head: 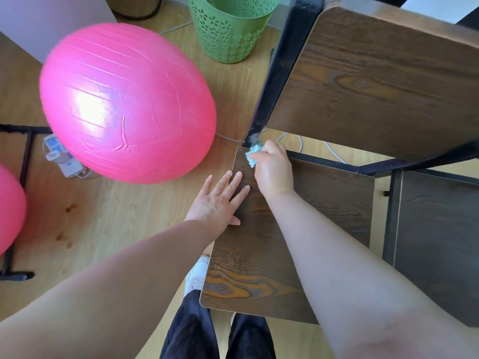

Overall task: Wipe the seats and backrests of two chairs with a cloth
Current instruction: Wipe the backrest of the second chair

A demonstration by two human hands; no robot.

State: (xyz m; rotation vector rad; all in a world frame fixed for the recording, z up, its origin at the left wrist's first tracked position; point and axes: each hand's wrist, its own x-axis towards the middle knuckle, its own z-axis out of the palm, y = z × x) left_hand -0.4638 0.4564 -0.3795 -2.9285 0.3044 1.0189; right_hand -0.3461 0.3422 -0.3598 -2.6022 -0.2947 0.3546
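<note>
A chair with a dark wood-grain seat and a black metal frame stands right in front of me; its wood-grain backrest rises at the upper right. My right hand is closed around a crumpled pale blue-green cloth and presses it on the seat's far left corner, beside the black frame post. My left hand lies flat with fingers spread on the seat's left edge. A second wood-grain chair seat shows at the right.
A big pink exercise ball sits on the wooden floor to the left, with part of another pink ball at the left edge. A green perforated bin stands behind. A white power strip and cables lie on the floor.
</note>
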